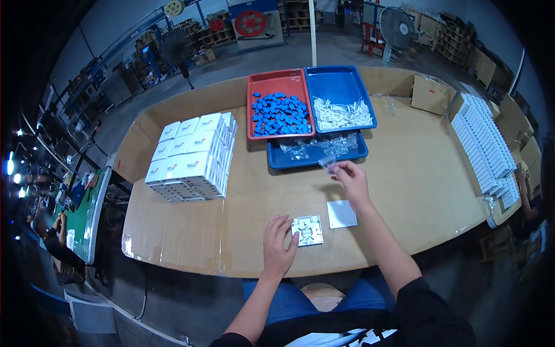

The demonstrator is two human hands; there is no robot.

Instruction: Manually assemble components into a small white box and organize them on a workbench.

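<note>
My left hand (pixel 278 246) holds the left edge of an open white square plastic housing (pixel 308 231) lying on the table, its moulded inside facing up. My thumb rests on its edge, the fingers beside it. Just to the right lies a flat white square cover (pixel 341 214), apart from the housing. My right hand (pixel 351 180) is raised in front of the trays, thumb and fingers pinched on a small clear plastic bag (pixel 328 163). What the bag contains is too small to make out. Behind it, a lower blue tray (pixel 283 162) holds more clear bags.
A red tray (pixel 252 110) of blue plastic pieces and a blue tray (pixel 338 81) of white sticks stand at the back. Stacked white boxes (pixel 191 150) sit left on the cardboard-covered table (pixel 185 237). Rows of white housings (pixel 483 147) line the right. Other people work at both sides.
</note>
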